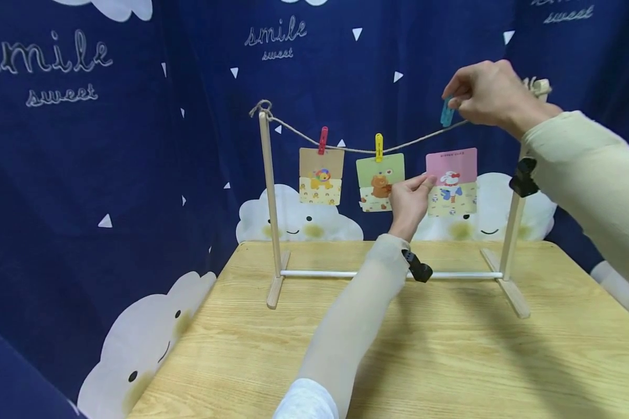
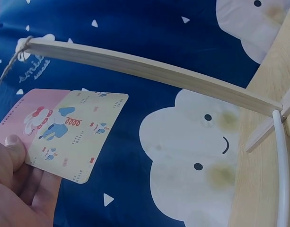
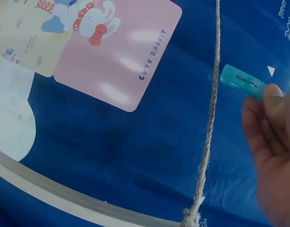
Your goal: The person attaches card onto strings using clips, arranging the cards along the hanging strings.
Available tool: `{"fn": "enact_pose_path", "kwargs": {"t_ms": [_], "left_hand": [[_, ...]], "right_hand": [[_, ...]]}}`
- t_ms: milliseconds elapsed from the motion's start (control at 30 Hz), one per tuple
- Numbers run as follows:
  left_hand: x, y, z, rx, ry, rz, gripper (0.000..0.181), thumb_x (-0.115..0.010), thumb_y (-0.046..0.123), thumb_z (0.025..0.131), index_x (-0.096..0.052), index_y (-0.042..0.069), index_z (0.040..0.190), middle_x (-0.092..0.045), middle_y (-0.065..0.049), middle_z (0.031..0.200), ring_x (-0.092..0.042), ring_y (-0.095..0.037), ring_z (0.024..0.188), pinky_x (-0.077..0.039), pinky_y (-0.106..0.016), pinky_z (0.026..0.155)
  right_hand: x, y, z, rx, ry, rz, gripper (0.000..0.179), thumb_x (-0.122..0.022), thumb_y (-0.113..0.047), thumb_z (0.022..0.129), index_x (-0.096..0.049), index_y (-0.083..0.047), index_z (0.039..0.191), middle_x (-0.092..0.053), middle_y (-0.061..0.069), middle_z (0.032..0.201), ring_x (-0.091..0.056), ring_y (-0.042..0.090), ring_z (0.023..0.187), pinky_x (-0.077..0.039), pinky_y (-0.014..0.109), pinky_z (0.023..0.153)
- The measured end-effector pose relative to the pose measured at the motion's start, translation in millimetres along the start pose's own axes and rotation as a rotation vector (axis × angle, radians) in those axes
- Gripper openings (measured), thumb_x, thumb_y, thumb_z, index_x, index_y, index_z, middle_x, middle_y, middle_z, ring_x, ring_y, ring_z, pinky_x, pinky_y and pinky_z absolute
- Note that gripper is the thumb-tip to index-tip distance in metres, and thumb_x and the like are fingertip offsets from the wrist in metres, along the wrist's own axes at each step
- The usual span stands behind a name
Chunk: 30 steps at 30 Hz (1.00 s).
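My left hand pinches the left edge of a pink and cream rabbit card, thumb in front and fingers behind. The card hangs in the air just below the twine. Above the twine, my right hand pinches a teal clothespin between thumb and fingers. In the right wrist view the clothespin's free end points toward the twine, close beside it. To the left, a red clothespin holds a tan lion card on the twine, and a yellow clothespin holds a green bear card.
The twine is tied between two wooden posts, the left post and the right post. A white rod joins their feet low over the wooden table. A dark blue curtain with clouds hangs behind.
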<state>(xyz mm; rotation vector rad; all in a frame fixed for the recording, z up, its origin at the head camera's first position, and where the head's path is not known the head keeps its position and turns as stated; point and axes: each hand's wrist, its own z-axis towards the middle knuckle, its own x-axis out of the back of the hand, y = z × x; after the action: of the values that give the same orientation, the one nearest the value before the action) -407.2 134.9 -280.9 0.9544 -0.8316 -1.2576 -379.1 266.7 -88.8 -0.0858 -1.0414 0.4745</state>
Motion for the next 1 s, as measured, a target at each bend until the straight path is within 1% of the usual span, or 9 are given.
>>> {"fn": "enact_pose_path", "kwargs": {"t_ms": [33,100,133,200,267,567,633,733,1000], "left_hand": [[-0.6,-0.3,0.3,-0.001,0.001,0.0,0.016,-0.08,0.032,0.092,-0.084,0.022,0.104,-0.079,0.011,0.1,-0.068,0.002,0.099,-0.053,-0.018,0.085],[-1.5,-0.6,1.0,-0.006,0.01,0.005,0.016,-0.08,0.032,0.092,-0.084,0.022,0.104,-0.079,0.01,0.101,-0.068,0.002,0.1,-0.053,-0.017,0.086],[-1.8,-0.5,1.1,-0.006,0.012,0.005,0.016,-0.08,0.033,0.092,-0.084,0.022,0.104,-0.079,0.01,0.101,-0.068,0.002,0.1,-0.053,-0.017,0.086],[-2.3,-0.1,1.4,-0.002,0.01,0.002,0.018,-0.079,0.034,0.092,-0.084,0.023,0.105,-0.079,0.011,0.101,-0.069,0.002,0.101,-0.053,-0.018,0.085],[-2.3,0.6,1.5,0.006,0.008,-0.004,0.019,-0.079,0.036,0.092,-0.084,0.023,0.106,-0.079,0.011,0.102,-0.068,0.001,0.102,-0.054,-0.018,0.085],[-2.1,4.1,1.5,0.023,-0.002,-0.024,0.022,-0.077,0.038,0.093,-0.083,0.023,0.108,-0.078,0.012,0.105,-0.068,0.0,0.106,-0.055,-0.021,0.087],[-2.0,4.4,1.8,0.022,-0.002,-0.023,0.022,-0.077,0.038,0.093,-0.083,0.024,0.108,-0.078,0.012,0.104,-0.068,0.001,0.106,-0.054,-0.021,0.088],[-1.4,4.7,2.3,0.02,0.005,-0.019,0.022,-0.077,0.039,0.093,-0.083,0.024,0.109,-0.078,0.012,0.104,-0.068,0.001,0.106,-0.054,-0.021,0.088],[1.5,5.6,3.0,0.012,0.014,-0.027,0.021,-0.077,0.037,0.093,-0.083,0.023,0.108,-0.078,0.012,0.104,-0.068,0.002,0.103,-0.054,-0.019,0.085]], "right_hand": [[1,0,-0.1,0.003,0.0,-0.008,0.03,-0.057,-0.004,0.1,-0.067,0.0,0.128,-0.066,0.025,0.122,-0.06,0.04,0.107,-0.052,0.058,0.1],[2,1,-0.1,0.008,0.0,-0.015,0.028,-0.058,-0.005,0.1,-0.068,-0.001,0.126,-0.067,0.024,0.12,-0.06,0.039,0.105,-0.058,0.042,0.089],[2,1,-0.2,0.009,0.0,-0.012,0.027,-0.059,-0.005,0.1,-0.069,-0.001,0.125,-0.068,0.024,0.119,-0.06,0.038,0.103,-0.058,0.033,0.083],[3,1,-0.4,0.008,-0.002,-0.011,0.025,-0.06,-0.004,0.099,-0.07,-0.001,0.122,-0.068,0.024,0.116,-0.06,0.037,0.101,-0.051,0.018,0.072],[3,1,-0.3,0.008,-0.004,-0.016,0.024,-0.06,-0.002,0.099,-0.07,-0.001,0.12,-0.069,0.023,0.114,-0.06,0.036,0.099,-0.041,0.011,0.067],[-6,5,-0.5,-0.017,-0.033,-0.026,0.022,-0.061,0.001,0.098,-0.07,0.0,0.118,-0.069,0.024,0.113,-0.059,0.037,0.1,-0.042,0.019,0.074],[-7,6,-1.0,-0.026,-0.043,-0.021,0.022,-0.061,-0.001,0.098,-0.071,-0.001,0.118,-0.069,0.024,0.114,-0.058,0.038,0.101,-0.047,0.026,0.078],[-9,8,-1.4,-0.026,-0.055,-0.017,0.021,-0.062,-0.003,0.099,-0.071,-0.001,0.118,-0.068,0.024,0.115,-0.058,0.038,0.101,-0.049,0.032,0.081],[-10,10,-1.4,-0.019,-0.077,-0.026,0.021,-0.065,-0.011,0.101,-0.071,0.0,0.118,-0.07,0.025,0.113,-0.06,0.037,0.098,-0.045,0.022,0.074]]}}
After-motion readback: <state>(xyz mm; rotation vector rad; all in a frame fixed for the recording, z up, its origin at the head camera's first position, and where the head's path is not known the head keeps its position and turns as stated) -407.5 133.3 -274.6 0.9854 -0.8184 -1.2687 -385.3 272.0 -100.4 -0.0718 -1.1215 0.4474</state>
